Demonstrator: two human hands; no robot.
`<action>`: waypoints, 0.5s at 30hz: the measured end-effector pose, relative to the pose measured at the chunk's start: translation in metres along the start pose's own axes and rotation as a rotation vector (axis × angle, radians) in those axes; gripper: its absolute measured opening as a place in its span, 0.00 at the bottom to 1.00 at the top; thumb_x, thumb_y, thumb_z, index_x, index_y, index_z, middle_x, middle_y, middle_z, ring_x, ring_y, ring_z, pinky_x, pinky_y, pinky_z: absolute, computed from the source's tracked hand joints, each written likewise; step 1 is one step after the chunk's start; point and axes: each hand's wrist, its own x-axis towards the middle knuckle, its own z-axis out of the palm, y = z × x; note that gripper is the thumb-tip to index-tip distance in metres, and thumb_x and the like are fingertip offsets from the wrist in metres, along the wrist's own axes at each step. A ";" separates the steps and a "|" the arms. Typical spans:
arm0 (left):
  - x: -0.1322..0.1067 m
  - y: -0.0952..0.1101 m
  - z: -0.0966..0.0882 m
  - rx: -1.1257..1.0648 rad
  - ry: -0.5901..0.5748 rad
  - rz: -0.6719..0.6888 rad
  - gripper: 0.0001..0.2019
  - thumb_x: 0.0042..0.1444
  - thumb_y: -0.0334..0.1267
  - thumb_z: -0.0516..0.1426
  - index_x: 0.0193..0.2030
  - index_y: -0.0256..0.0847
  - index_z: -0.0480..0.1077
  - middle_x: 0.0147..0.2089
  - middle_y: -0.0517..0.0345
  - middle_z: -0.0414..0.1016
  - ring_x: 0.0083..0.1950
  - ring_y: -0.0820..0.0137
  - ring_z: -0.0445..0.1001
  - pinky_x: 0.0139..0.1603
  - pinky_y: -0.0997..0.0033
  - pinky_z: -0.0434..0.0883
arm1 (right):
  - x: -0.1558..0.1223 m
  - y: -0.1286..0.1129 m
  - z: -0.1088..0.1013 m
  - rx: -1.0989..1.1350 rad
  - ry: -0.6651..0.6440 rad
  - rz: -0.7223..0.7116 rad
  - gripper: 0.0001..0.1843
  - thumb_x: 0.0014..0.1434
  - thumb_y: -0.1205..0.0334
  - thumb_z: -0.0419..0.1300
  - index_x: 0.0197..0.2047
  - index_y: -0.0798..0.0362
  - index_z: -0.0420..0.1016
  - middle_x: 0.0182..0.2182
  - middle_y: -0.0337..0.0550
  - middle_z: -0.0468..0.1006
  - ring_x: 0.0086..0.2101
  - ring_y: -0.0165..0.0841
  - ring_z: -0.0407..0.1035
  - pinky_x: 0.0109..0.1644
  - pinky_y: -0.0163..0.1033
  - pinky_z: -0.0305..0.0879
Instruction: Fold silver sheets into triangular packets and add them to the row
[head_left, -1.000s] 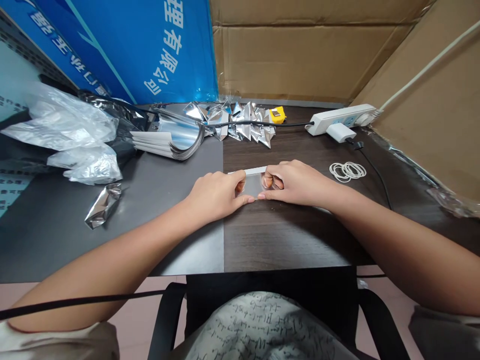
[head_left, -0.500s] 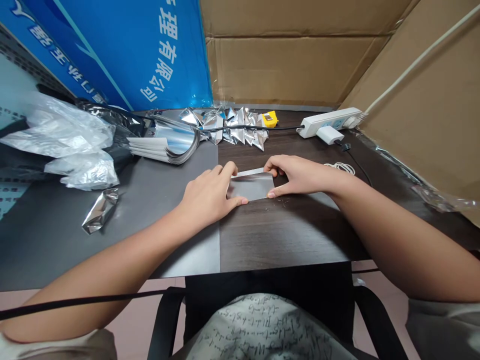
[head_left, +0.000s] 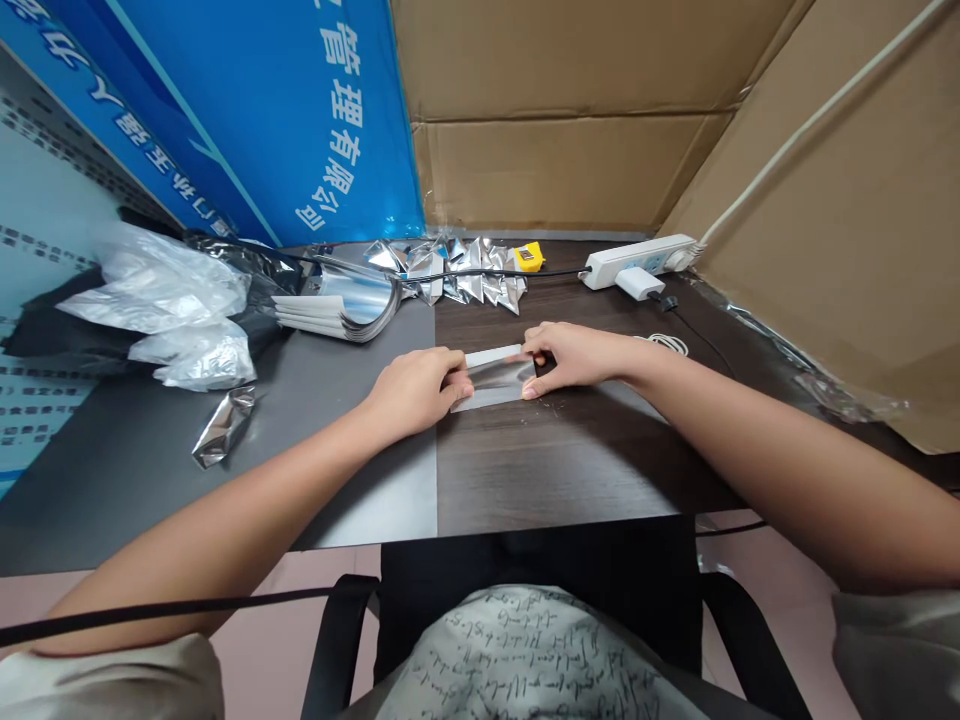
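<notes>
Dark wood desk (head_left: 570, 470) with foil bags (head_left: 472, 275)

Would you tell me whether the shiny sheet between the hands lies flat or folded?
Flat: the shiny sheet lies on the dark desktop, between left hand and right hand.

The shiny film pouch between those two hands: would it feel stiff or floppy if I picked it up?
The shiny film pouch is probably light and floppy: it looks thin, and the similar pouches in the stack bend into a curve. Its glossy face may also slide easily on the dark wood tabletop.

silver foil sheet (head_left: 499, 380); blue banner (head_left: 225, 120), white lettering (head_left: 339, 120); dark woodgrain desk (head_left: 570, 460)
</notes>
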 end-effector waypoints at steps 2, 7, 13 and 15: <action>0.000 0.000 -0.003 0.032 -0.038 0.015 0.08 0.64 0.42 0.58 0.35 0.41 0.69 0.40 0.59 0.78 0.40 0.66 0.75 0.34 0.69 0.58 | -0.001 0.001 0.003 -0.016 0.021 -0.006 0.25 0.52 0.41 0.68 0.28 0.55 0.69 0.34 0.42 0.71 0.38 0.33 0.63 0.42 0.36 0.56; -0.004 -0.008 0.004 0.008 0.013 0.106 0.07 0.65 0.41 0.57 0.38 0.41 0.68 0.42 0.57 0.77 0.44 0.64 0.75 0.39 0.68 0.63 | -0.011 0.001 0.018 0.025 0.182 -0.003 0.21 0.59 0.43 0.61 0.33 0.55 0.71 0.36 0.45 0.72 0.41 0.35 0.62 0.49 0.40 0.57; -0.008 -0.020 0.018 -0.015 0.103 0.235 0.09 0.67 0.43 0.55 0.43 0.41 0.70 0.42 0.54 0.76 0.44 0.65 0.72 0.46 0.65 0.68 | -0.013 0.004 0.029 0.102 0.306 -0.042 0.16 0.59 0.49 0.63 0.42 0.54 0.77 0.36 0.43 0.74 0.41 0.35 0.64 0.50 0.40 0.58; -0.009 -0.021 0.021 -0.003 0.133 0.247 0.09 0.68 0.43 0.55 0.44 0.41 0.71 0.41 0.55 0.75 0.43 0.65 0.72 0.45 0.66 0.68 | -0.011 0.005 0.030 0.123 0.335 -0.053 0.14 0.59 0.52 0.64 0.43 0.53 0.78 0.37 0.43 0.75 0.41 0.34 0.65 0.50 0.40 0.58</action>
